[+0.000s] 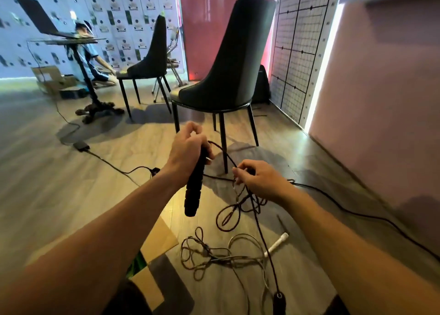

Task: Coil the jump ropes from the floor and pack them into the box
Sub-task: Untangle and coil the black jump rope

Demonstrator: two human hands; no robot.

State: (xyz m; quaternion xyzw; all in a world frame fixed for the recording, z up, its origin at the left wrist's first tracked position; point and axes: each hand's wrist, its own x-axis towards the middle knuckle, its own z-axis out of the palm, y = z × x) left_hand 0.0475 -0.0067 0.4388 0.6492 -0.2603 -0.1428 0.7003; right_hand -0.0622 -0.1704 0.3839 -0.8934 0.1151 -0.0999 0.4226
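Head view: left hand curls tight round the black handle — right hand, at 3 o'clock, pinches the black rope. Best to make even loops, clear of the pale rope at 6 o'clock. Box sits at 7 o'clock.

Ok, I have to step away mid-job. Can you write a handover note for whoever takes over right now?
Left hand: grips the black handle, held above the floor.
Right hand: pinches the black rope, with loose loops hanging below.
Second handle: on the floor, by the bottom edge.
Pale rope and its white handle: tangled on the floor, untouched.
Box: open at lower left, inside mostly hidden.
Done: black rope picked up, coil only started.
Left: finish that coil, pack it, then coil and pack the pale rope.
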